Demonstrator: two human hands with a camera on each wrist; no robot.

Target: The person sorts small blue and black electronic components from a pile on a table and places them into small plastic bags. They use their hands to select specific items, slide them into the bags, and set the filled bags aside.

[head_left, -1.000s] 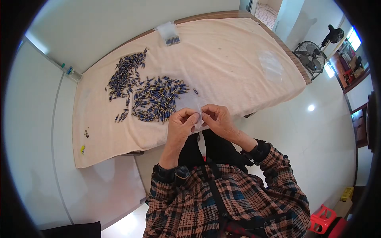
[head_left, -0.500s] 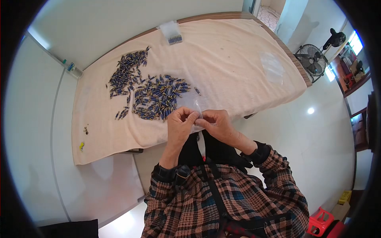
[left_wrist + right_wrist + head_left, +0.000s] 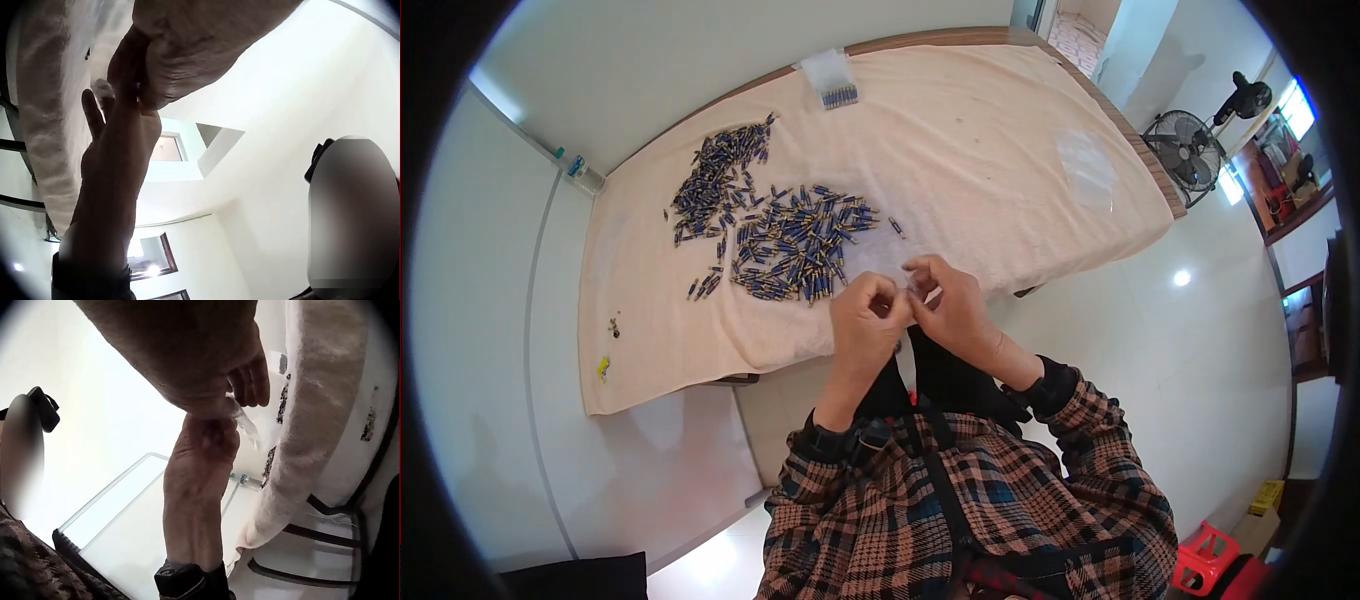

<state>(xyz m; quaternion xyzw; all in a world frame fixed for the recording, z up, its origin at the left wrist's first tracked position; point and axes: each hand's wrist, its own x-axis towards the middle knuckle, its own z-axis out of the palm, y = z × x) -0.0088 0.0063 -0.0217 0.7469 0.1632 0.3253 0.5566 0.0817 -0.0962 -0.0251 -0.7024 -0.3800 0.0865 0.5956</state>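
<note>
Both hands meet over the table's near edge, thumbs and fingertips close together. My left hand [image 3: 862,315] pinches a clear plastic bag [image 3: 249,430] from the left. From the right, my right hand [image 3: 955,310] pinches it too, its index finger raised. Little of the bag shows between the fingers in the head view; the right wrist view has it protruding past the fingertips. Just beyond the left hand lies a spread pile of small blue cylindrical pieces [image 3: 800,240] with brass-coloured ends. One loose piece [image 3: 897,228] sits to the pile's right.
A second pile of pieces [image 3: 725,170] lies farther left. At the back stands a clear bag [image 3: 828,70] with a row of pieces inside. Flat clear plastic [image 3: 1087,170] lies on the right of the cream cloth [image 3: 990,130]. A bottle [image 3: 582,174] stands beyond the left edge.
The clear bag stood up between the fingers before and now hardly shows in the head view. My left hand has shifted slightly right, and the right index finger has lifted.
</note>
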